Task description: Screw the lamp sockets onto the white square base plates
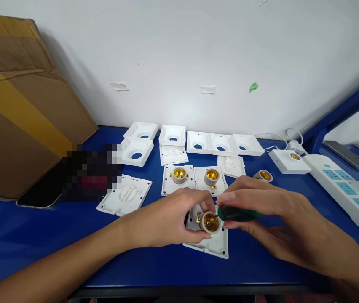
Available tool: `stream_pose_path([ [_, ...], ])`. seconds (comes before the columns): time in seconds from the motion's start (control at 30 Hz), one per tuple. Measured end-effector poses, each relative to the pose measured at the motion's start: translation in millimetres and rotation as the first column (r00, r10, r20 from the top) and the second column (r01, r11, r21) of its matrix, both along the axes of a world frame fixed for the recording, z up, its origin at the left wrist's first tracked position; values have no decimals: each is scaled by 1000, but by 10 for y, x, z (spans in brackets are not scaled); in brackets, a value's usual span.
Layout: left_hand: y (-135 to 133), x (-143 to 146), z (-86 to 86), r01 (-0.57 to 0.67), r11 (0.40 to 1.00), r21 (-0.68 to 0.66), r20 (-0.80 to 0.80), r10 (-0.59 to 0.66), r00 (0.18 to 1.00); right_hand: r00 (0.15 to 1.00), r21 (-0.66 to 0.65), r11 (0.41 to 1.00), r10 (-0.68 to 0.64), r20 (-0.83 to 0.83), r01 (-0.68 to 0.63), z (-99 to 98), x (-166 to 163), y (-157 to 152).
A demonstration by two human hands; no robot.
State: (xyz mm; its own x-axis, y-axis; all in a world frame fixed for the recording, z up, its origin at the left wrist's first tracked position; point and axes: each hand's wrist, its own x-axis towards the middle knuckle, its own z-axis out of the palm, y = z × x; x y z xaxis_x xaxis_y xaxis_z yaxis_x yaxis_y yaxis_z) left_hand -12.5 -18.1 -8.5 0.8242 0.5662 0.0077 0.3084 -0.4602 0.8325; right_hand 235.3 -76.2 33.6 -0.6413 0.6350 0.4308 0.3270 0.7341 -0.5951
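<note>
My left hand point(179, 216) grips a round lamp socket point(210, 223) with a brass-coloured lining, thumb and fingers on either side of it. The socket sits on a square white base plate point(217, 246) near the table's front. In my right hand point(261, 210) is a screwdriver with a dark green handle point(238, 213), its tip pointing into the socket; exactly where the tip rests is hard to see. Just behind, two more plates carry a lamp socket point(180, 175) and another lamp socket point(212, 177). One loose socket point(263, 175) lies beyond my right hand.
White covers with round holes point(198, 141) line the wall. Bare plates point(125, 195) lie left and behind. A cardboard box point(21, 109) and a phone point(40, 194) stand left, beside a blurred patch. On the right are a power strip point(345, 185) and an assembled lamp holder point(290, 162).
</note>
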Motion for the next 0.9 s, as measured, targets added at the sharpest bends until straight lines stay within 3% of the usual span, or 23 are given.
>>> stream_pose_path([
  [0.2,1,4,13,7,1000,-15,10,-6,1000,1000,95,995,-31,0,31,-17,-41,-6],
  [0.47,0,18,15,4,1000,-4,-19,-4,1000,997,-39,997,72,-24,-72,63,-85,-17],
  [0.7,-5,8,22,4,1000,-13,9,-4,1000,999,126,991,-43,-16,44,-12,-106,17],
  [0.9,-24,16,14,10,1000,26,55,-11,998,999,56,998,-37,26,36,76,-61,-12],
])
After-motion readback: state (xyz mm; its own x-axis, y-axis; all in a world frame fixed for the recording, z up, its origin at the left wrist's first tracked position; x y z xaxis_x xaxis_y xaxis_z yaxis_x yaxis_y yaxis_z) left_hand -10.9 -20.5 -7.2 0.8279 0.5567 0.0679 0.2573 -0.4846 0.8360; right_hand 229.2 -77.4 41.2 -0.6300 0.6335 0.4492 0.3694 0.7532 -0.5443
